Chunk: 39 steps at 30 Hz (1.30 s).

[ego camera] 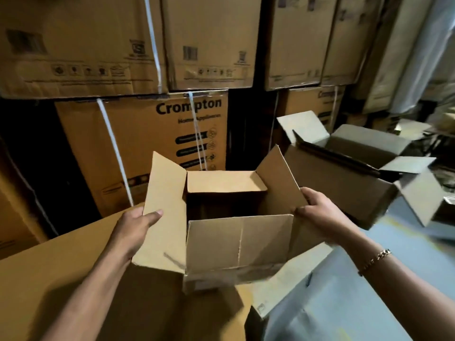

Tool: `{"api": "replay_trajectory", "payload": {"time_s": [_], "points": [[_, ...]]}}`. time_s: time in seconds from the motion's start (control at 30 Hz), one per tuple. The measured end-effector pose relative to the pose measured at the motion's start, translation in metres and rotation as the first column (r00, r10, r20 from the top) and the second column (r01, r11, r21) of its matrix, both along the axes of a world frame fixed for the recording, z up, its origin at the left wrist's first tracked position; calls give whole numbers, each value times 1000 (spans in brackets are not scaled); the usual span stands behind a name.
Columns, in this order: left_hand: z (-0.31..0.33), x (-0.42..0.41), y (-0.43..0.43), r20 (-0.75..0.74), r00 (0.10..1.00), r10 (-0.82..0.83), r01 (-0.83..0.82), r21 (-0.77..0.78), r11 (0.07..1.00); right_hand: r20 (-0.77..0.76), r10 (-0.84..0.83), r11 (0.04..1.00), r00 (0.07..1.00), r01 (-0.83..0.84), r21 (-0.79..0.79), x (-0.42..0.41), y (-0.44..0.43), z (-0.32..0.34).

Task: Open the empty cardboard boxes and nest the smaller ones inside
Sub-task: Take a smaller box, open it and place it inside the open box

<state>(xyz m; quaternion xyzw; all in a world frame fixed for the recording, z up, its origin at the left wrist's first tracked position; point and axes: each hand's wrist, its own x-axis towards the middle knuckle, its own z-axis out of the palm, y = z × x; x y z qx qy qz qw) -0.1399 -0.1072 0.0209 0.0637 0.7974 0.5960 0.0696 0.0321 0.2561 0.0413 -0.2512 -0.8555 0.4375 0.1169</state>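
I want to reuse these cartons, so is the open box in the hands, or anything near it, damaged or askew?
No real damage shows. The open box, gripped by the left hand and right hand, only has a scuffed crease line down its near flap. The larger open box to the right sits tilted.

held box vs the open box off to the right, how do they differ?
The held box is gripped by the left hand and right hand on its side flaps; the right box stands untouched. The held box looks narrower; the right box looks longer. Both are plain brown cardboard with flaps open.
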Motion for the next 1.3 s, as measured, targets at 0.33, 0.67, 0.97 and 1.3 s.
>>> {"api": "replay_trajectory", "payload": {"time_s": [0.33, 0.67, 0.97, 1.3], "points": [[31, 47, 289, -140, 985, -106, 135, 217, 967, -285, -217, 970, 934, 239, 43, 93, 223, 59], [76, 55, 504, -315, 945, -83, 207, 384, 900, -438, -220, 876, 872, 374, 304, 113, 402, 130], [92, -9, 688, -376, 925, -49, 233, 462, 856, -456, -221, 763, 862, 444, 469, 41, 565, 167], [94, -87, 854, -312, 949, -50, 164, 353, 921, -391, -224, 803, 893, 396, 445, -51, 737, 177]]}}
